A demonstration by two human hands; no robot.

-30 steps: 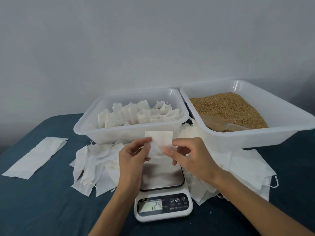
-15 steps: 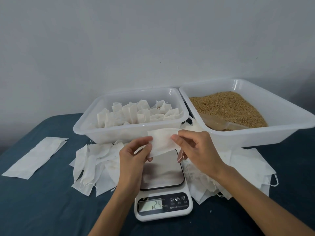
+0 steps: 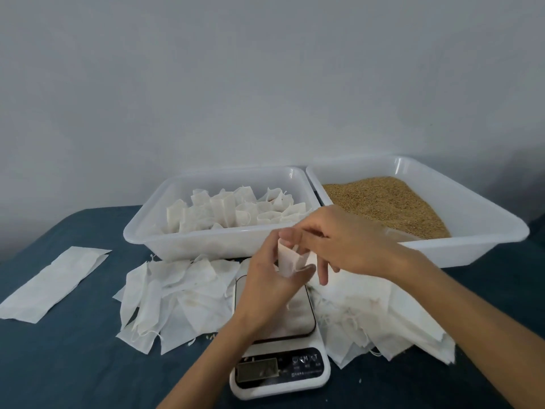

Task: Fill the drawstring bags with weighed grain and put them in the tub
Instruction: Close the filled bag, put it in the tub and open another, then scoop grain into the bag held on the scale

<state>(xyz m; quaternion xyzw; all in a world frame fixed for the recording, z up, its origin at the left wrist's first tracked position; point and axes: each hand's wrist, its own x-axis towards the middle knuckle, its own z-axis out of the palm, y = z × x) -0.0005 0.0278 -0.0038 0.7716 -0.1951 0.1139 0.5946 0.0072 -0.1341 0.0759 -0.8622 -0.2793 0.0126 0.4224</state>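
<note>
Toward the left edge of the bench (image 3: 59, 364), which is covered in dark blue cloth, a long flat white sheet (image 3: 56, 283) is laid well apart from the work, seemingly set aside as unneeded. Next to the right, a loose heap of empty bags (image 3: 174, 293) is spread between the front wall of the left tub (image 3: 188, 246) and the scale (image 3: 280, 343), presumably kept within easy reach. In the left tub, filled bags (image 3: 236, 209) are stood upright and packed close, so that their mouths stay up and the grain is kept in. Above the scale's platform, a single drawstring bag (image 3: 290, 258) is held by both hands: it is pinched by the left hand (image 3: 265, 287) with thumb and curled fingers round its lower part, while its upper edge is gripped by the right hand (image 3: 339, 240), whose spare fingers hang loosely downward. The bag is judged to be opened at the mouth for filling. It looks white, thin, creased and limp, folded into a rough tube, with no bulge of grain visible. The scale's display is blurred and cannot be read. To the right of the scale a second heap of bags (image 3: 389, 320) is piled. Along the back right of the bench, the right tub (image 3: 486, 231) is filled with brown grain (image 3: 392, 202), placed close by the right hand for scooping.
</note>
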